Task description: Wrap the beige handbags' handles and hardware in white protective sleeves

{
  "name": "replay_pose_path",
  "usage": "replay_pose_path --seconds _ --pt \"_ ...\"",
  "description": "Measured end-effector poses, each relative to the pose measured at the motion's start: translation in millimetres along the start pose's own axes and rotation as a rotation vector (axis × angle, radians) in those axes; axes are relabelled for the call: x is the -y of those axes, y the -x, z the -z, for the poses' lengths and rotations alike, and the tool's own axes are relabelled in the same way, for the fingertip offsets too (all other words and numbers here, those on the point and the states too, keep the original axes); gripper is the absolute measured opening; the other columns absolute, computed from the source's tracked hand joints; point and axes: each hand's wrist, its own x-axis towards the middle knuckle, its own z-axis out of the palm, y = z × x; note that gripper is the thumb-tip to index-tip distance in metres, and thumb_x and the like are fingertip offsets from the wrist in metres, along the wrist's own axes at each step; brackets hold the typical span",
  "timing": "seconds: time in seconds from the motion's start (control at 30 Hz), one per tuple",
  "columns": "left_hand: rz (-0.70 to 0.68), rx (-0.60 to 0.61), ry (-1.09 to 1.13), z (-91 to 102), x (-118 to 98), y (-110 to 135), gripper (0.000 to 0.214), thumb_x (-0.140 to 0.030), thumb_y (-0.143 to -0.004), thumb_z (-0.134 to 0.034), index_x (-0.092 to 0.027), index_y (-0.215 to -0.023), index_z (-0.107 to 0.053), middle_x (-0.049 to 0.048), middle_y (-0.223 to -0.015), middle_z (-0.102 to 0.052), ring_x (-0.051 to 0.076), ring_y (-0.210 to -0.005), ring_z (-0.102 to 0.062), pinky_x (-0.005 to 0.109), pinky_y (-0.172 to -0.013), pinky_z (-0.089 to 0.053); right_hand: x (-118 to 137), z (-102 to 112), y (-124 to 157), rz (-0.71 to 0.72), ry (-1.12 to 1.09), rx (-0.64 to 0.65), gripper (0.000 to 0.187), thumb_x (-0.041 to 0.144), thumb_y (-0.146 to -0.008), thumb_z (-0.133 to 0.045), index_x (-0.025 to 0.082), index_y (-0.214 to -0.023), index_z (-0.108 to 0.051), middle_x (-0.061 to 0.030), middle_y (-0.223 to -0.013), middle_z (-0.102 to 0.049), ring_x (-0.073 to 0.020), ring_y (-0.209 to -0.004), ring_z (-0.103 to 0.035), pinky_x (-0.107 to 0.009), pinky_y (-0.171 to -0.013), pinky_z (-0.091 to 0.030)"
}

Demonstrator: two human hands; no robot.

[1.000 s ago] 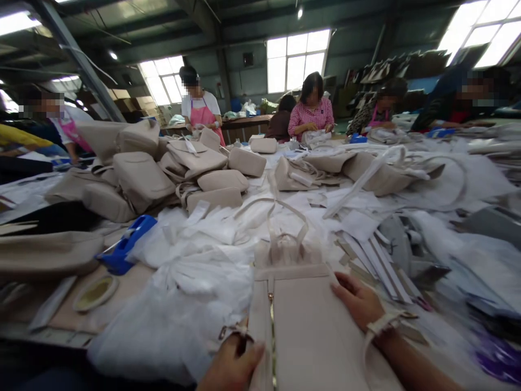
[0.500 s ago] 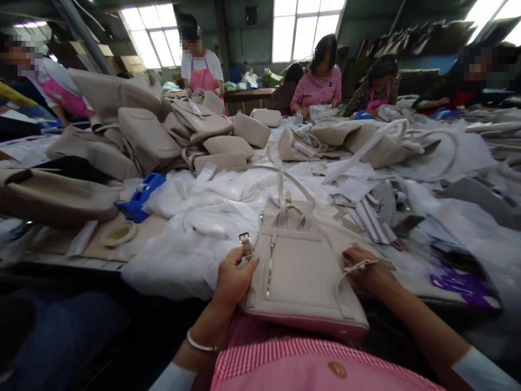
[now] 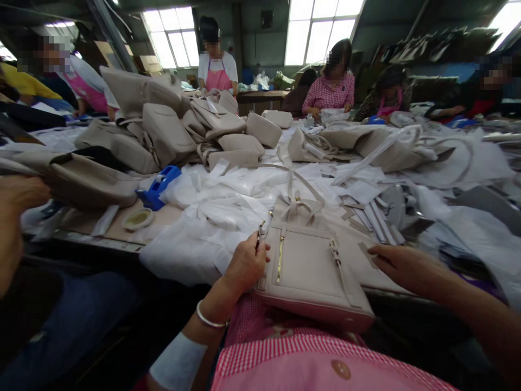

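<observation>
A beige backpack [image 3: 307,266] with a gold front zipper lies in front of me, its lower edge against my pink apron. My left hand [image 3: 246,263] is closed at its left edge, on a short side strap [image 3: 262,233] with metal hardware; the fingers partly hide it. A second strap [image 3: 340,266] with a gold clip rests across the right part of the bag's front. To the right of the bag is my right hand [image 3: 401,266], fingers stretched out and apart from the bag. Its fingertips are beside a small grey-beige piece [image 3: 367,255]; whether they touch is unclear.
White plastic wrapping [image 3: 195,217] covers the table left of the bag. A blue tape dispenser [image 3: 158,187] and a tape roll [image 3: 138,219] are farther left. Beige bags [image 3: 166,130] pile up behind. Another person's hand [image 3: 22,193] is at far left; several people work opposite.
My right hand has let go of the right strap, which now lies on the bag, and moved right. My left hand has turned over its strap, hiding the buckle. The view has shifted left.
</observation>
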Motion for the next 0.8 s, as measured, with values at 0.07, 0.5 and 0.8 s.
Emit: replay_pose_path --seconds 0.07,0.5,0.8 --pt "0.11 0.067 0.25 -3.6 -6.1 3.4 0.018 -0.029 -0.088 -0.054 -0.015 -0.092 -0.065 0.0108 -0.092 -0.074 0.016 -0.066 -0.069 0.026 -0.057 -0.053 46.0 6.9 -9.8 -0.016 -0.229 0.115 0.035 0.04 -0.089 -0.052 0.019 -0.106 -0.073 -0.0106 -0.097 -0.076 -0.026 -0.086 -0.07 -0.038 -0.077 -0.053" --pt "0.077 0.329 0.412 -24.3 -6.6 9.5 0.024 -0.037 -0.09 -0.053 -0.014 -0.087 -0.06 0.0037 -0.074 -0.066 0.006 -0.049 -0.05 0.017 -0.044 -0.036 223.7 -50.4 -90.3 -0.215 -1.56 0.327 0.038 0.053 -0.076 -0.069 0.016 -0.075 -0.061 0.0061 -0.044 -0.05 -0.0099 -0.033 -0.042 -0.022 -0.032 -0.034" --pt "0.155 0.293 0.331 -37.6 -16.2 -15.4 0.044 -0.059 -0.082 -0.062 -0.015 -0.082 -0.059 -0.0015 -0.065 -0.055 0.006 -0.046 -0.043 0.017 -0.039 -0.032 205.8 -54.1 -106.0 -0.182 -1.447 0.25 0.036 0.046 -0.083 -0.056 0.014 -0.071 -0.066 0.0014 -0.049 -0.056 -0.0111 -0.044 -0.05 -0.023 -0.044 -0.038"
